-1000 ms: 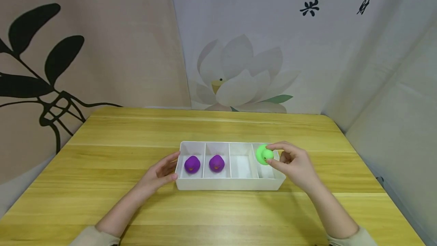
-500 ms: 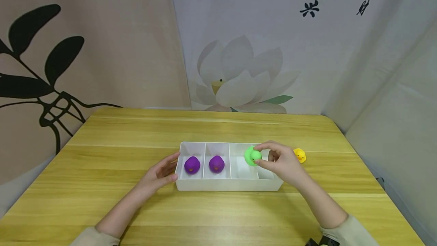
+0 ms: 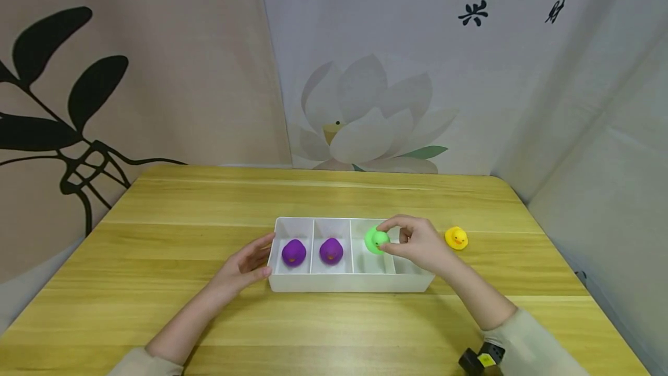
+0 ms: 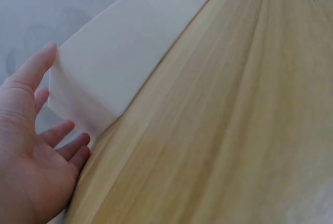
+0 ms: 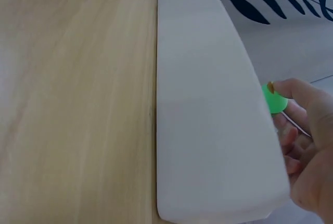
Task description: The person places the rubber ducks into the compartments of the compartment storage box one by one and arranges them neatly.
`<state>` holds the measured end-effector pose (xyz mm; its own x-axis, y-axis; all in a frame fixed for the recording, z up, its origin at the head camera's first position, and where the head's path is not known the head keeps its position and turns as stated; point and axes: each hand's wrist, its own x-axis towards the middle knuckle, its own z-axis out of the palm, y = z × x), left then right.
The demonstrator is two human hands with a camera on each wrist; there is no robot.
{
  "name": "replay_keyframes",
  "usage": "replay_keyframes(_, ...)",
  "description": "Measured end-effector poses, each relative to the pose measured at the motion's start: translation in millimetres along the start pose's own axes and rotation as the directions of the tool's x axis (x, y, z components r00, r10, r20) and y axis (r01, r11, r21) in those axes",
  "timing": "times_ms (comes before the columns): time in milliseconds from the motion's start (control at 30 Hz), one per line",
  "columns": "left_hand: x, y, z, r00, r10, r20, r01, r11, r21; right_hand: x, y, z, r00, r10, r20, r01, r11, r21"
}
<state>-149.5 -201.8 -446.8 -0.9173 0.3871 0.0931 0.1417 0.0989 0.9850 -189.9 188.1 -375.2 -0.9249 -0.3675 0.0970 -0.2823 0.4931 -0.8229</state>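
Note:
A white tray (image 3: 334, 283) with a row of compartments stands on the table. In the head view, my right hand (image 3: 417, 243) pinches a green rubber duck (image 3: 376, 240) between thumb and fingers, inside the third compartment from the left. Whether the duck touches the compartment floor I cannot tell. A purple rubber duck (image 3: 294, 253) sits in the first compartment, another purple duck (image 3: 331, 251) in the second. My left hand (image 3: 245, 263) rests against the tray's left end; in the left wrist view its thumb (image 4: 39, 67) touches the corner and the fingers are relaxed.
A yellow rubber duck (image 3: 456, 238) stands on the wooden table (image 3: 219, 196), right of the tray and beyond my right wrist. A printed curtain (image 3: 365, 28) hangs behind the table's far edge. A black device (image 3: 482, 358) is strapped at the right sleeve.
My right hand has carried the green duck leftward from over the fourth compartment into the third, uncovering the yellow duck. The left hand and the tray have stayed in place.

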Motion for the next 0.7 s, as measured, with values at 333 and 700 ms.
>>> replay_keyframes(333, 0.2, -1.3, 0.2, 1.000, 0.003, -0.007, -0.003, 1.000, 0.015, 13.7, 11.0, 1.1, 0.997, -0.020, 0.078, 0.022, 1.000, -0.021)
replay_keyframes(700, 0.7, -1.1, 0.9, 1.000, -0.001, -0.006, 0.002, 1.000, 0.007, 22.2, 14.0, 6.6, 0.991, 0.010, 0.132, 0.000, 0.997, -0.071)
